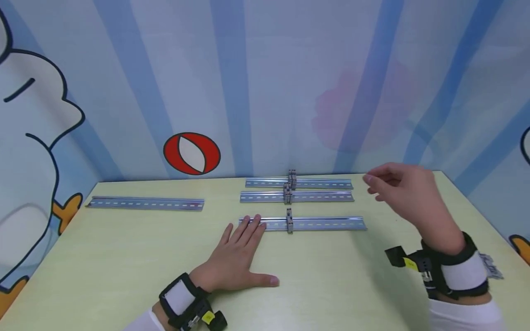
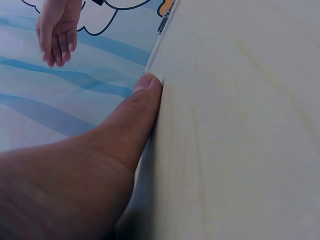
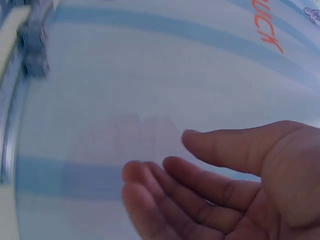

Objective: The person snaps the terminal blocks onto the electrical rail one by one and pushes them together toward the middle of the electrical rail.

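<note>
The left hand (image 1: 237, 264), lying flat, is touching the left end of the nearest road strip (image 1: 329, 224) on the desk (image 1: 128, 271), and its slipping could be toppling the grey block (image 1: 290, 221) standing across it, while the right hand (image 1: 407, 191) (fingers loosely bent) is hovering empty

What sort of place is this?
Probably a small tabletop recording setup, perhaps indoors: a pale table stands against a cartoon-printed backdrop, and a wrist-worn camera is in view.
</note>
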Demonstrator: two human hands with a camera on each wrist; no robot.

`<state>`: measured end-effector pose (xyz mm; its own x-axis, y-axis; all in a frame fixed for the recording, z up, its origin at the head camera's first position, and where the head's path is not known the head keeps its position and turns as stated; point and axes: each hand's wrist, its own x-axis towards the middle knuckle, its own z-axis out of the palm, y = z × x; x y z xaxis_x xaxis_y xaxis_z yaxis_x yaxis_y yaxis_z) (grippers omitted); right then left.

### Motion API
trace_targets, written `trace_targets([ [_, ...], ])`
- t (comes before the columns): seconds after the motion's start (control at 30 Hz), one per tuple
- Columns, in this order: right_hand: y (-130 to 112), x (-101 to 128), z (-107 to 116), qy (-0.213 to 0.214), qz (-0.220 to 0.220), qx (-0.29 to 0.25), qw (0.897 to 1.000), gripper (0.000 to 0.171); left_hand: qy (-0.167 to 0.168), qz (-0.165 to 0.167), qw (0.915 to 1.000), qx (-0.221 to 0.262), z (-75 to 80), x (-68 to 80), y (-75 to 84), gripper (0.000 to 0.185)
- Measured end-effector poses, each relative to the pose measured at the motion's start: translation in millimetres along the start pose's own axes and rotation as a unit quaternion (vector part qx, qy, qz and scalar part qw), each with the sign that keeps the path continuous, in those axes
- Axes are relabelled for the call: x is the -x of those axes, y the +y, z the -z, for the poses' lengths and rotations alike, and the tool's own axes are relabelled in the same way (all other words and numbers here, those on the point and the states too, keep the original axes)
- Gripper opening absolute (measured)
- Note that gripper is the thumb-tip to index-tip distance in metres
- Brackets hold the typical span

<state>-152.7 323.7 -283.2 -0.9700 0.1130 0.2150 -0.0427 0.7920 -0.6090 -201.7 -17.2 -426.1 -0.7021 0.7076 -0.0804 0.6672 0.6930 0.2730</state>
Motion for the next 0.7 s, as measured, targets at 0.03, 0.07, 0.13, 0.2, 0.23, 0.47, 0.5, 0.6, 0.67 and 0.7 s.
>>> trace_targets([
  [0.03,1.0,2.3,6.9,0.014,-0.004,0.023,1.0,0.036,0.0,0.001,1.0,0.001,-0.4,0.5,-0.5,0.12],
  [0.07,1.7,4.4,13.2,0.025,-0.014,0.044,0.999,0.038,0.0,0.001,1.0,0.003,-0.6,0.7,-0.8,0.12],
  [0.13,3.7,9.4,25.0,0.043,-0.033,0.082,0.995,0.041,-0.001,0.0,1.0,0.007,-0.8,0.8,-1.0,0.12],
  [0.2,6.0,14.0,35.3,0.058,-0.05,0.113,0.991,0.043,-0.003,0.0,1.0,0.009,-0.7,0.9,-0.8,0.12],
  [0.23,6.9,16.2,39.6,0.064,-0.054,0.129,0.988,0.044,-0.004,0.001,1.0,0.009,-0.5,0.7,-0.6,0.12],
  [0.47,17.6,26.1,60.6,0.062,-0.099,0.215,0.97,0.046,-0.009,0.009,0.9999,-0.002,-0.7,0.1,-0.9,0.121],
  [0.5,24.1,25.5,62.0,0.059,-0.112,0.22,0.967,0.046,-0.009,0.009,0.9999,-0.002,-0.7,0.1,-0.8,0.12],
  [0.6,64.6,20.2,66.9,0.05,-0.156,0.224,0.961,0.053,-0.01,0.007,0.9999,0.004,-0.9,-0.4,-0.6,0.12],
  [0.67,105.7,15.2,66.4,0.057,-0.182,0.226,0.955,0.081,-0.009,0.006,0.9999,0.004,-1.6,-1.1,-0.6,0.121],
  [0.7,125.6,12.3,66.5,0.06,-0.197,0.229,0.951,0.084,-0.009,0.006,0.9999,0.002,-2.0,-1.4,-0.7,0.121],
])
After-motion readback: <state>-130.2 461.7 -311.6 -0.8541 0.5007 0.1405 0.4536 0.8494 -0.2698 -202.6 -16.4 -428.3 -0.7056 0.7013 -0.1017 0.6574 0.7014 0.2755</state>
